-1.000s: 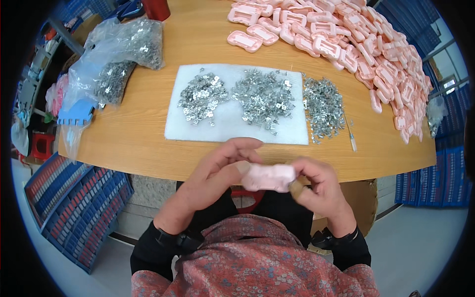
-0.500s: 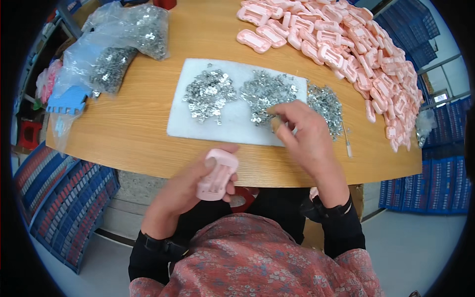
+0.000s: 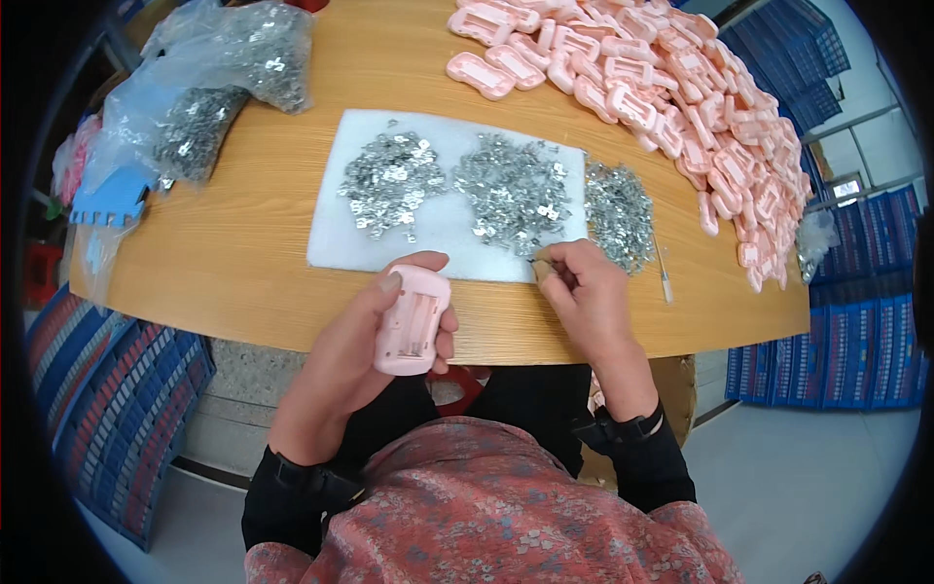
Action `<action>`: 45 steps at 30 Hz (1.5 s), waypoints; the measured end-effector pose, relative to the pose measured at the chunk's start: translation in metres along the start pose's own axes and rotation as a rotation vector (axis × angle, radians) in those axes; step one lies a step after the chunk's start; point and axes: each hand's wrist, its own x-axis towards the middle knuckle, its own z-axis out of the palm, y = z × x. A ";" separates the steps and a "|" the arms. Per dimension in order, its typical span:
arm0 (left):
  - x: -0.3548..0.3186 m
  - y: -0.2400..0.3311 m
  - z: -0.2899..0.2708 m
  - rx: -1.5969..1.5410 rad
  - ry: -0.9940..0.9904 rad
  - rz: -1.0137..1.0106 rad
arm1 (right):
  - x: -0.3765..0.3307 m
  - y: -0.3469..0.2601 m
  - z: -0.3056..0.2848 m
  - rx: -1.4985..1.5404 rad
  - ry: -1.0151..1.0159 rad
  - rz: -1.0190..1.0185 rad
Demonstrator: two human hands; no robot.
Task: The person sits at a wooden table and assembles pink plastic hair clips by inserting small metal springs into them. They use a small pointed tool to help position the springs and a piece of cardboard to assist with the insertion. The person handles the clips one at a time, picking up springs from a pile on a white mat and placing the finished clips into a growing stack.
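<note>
My left hand [image 3: 352, 341] is wrapped round a pink plastic casing [image 3: 414, 323] with its hollow, slotted side facing up. My right hand [image 3: 595, 297] is closed in a pinch just over the near edge of a white foam sheet [image 3: 329, 238]; whatever sits between its fingertips is too small to make out. Beyond that hand lies a heap of small shiny metal pieces [image 3: 511, 190] on the foam. A second metal heap [image 3: 394, 180] is at the foam's left part, and a third pile [image 3: 620, 214] spreads just off its right edge.
A large mound of pink casings [image 3: 671, 97] covers the table's far right. Clear bags of metal pieces [image 3: 199, 127] and a blue plastic piece [image 3: 112, 195] lie at the left. A thin tool with a pale handle [image 3: 666, 282] rests beside the right pile. Blue racks [image 3: 122, 419] stand beyond the table.
My right hand has drawn back from the middle metal heap toward me, its fingers now pinched together. The casing in my left hand has turned more upright.
</note>
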 end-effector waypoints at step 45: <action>0.021 -0.019 0.003 -0.032 0.087 -0.134 | 0.012 -0.060 0.018 0.078 -0.151 -0.474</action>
